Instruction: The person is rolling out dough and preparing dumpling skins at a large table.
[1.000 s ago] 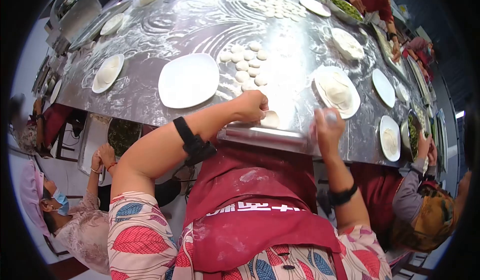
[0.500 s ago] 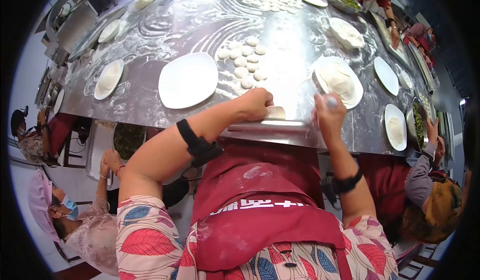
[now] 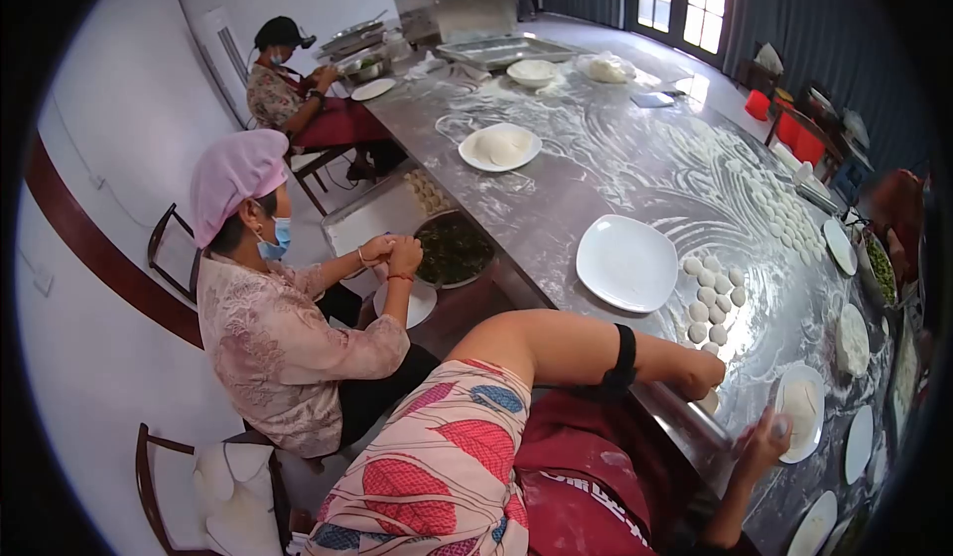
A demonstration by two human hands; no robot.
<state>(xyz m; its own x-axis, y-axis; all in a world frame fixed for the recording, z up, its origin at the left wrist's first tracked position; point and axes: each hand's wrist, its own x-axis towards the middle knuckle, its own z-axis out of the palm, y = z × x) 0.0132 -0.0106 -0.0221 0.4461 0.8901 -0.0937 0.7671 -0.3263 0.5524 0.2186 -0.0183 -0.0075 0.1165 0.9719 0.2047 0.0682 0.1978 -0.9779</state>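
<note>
- Head view: swung well leftward since half a second ago, taking in far more of a seated co-worker [image 3: 283, 333] in a pink cap.
- Still held at its edge by the closed fingers of the left hand [image 3: 697, 371]: a dough round [image 3: 709, 401], close to the table [image 3: 546, 223] edge.
- With the right hand [image 3: 764, 442] curled at the end of a metal roller [image 3: 687, 417]; perhaps gripping, too blurred to tell.
- Bounded by dough pieces [image 3: 717, 314] beyond the left hand, a dough-laden plate [image 3: 818, 419] near the right.
- Leaving wider floured room past the square plate [image 3: 627, 263].
</note>
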